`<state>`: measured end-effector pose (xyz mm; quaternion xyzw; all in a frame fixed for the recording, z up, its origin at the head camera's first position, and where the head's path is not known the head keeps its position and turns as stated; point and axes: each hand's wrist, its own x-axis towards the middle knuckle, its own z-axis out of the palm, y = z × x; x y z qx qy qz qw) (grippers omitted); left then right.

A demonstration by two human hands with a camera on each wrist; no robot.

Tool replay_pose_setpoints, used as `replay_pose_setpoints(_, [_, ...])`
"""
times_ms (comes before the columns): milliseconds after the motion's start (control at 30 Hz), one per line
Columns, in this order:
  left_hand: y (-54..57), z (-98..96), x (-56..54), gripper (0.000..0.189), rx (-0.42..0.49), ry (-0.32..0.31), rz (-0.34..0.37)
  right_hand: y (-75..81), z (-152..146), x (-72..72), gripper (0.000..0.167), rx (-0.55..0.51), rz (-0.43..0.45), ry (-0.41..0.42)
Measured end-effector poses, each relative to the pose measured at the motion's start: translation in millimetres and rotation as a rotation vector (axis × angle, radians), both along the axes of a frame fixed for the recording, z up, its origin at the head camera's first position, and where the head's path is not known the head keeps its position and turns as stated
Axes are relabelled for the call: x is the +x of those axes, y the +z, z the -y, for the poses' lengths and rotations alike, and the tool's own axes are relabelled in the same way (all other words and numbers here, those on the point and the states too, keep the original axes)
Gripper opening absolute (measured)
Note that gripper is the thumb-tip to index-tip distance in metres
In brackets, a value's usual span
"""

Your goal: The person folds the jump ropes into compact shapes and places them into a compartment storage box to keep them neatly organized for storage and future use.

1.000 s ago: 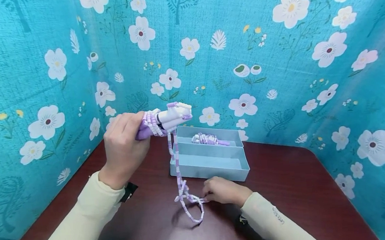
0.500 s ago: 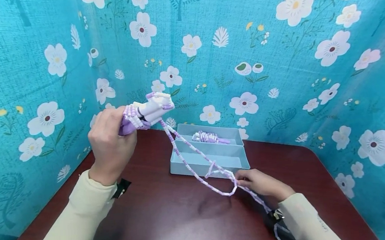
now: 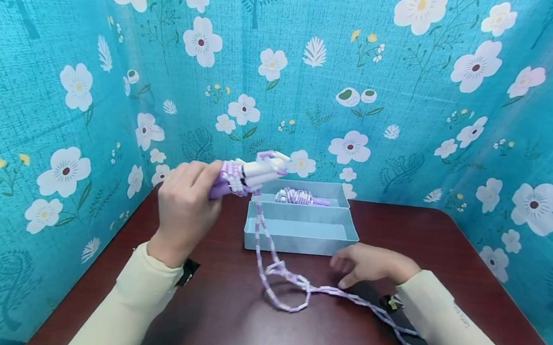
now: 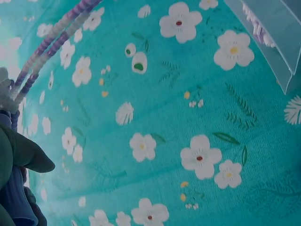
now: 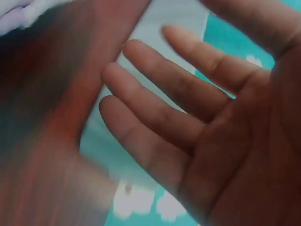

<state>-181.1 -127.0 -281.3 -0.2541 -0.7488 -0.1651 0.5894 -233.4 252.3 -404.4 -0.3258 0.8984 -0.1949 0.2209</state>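
Observation:
My left hand [image 3: 186, 201] grips the purple and white handles of a beaded jump rope [image 3: 261, 169], held up above the table. Beaded cord is wound round the handles, and more cord hangs below. It forms a loop with a tangle near the table, and the loose end trails right, under my right forearm. The left wrist view shows a purple handle [image 4: 16, 197] in that hand, with two strands of cord [image 4: 54, 42] running upward. Over the trailing cord is my right hand [image 3: 368, 262]. Its palm [image 5: 240, 146] and spread fingers hold nothing in the right wrist view.
A light blue box [image 3: 302, 245] with two compartments stands at the back of the dark red table [image 3: 229, 317]. Its rear compartment holds a second, wound-up jump rope [image 3: 298, 196]. A flowered teal curtain [image 3: 301, 111] hangs behind and on both sides.
My right hand has pulled the pinched cord to the right, then let it go. The loop has swung back leftward and hangs down. My left hand moved left, then back right.

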Motion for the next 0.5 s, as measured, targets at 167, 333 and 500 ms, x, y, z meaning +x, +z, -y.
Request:
replay_pose_setpoints(167, [-1.5, -13.7, -0.3, 0.021, -0.053, -0.04, -0.006, -6.1, 59.7, 15.4, 0.077, -0.076, -0.12, 0.151])
replay_pose_setpoints(333, [1.6, -16.5, 1.1, 0.022, -0.021, -0.027, -0.013, -23.3, 113.0, 28.3, 0.09, -0.263, -0.139, 0.249])
replay_pose_setpoints(500, [10.2, -4.4, -0.4, 0.02, 0.058, 0.048, 0.0, -45.2, 130.9, 39.0, 0.074, -0.267, -0.117, 0.308])
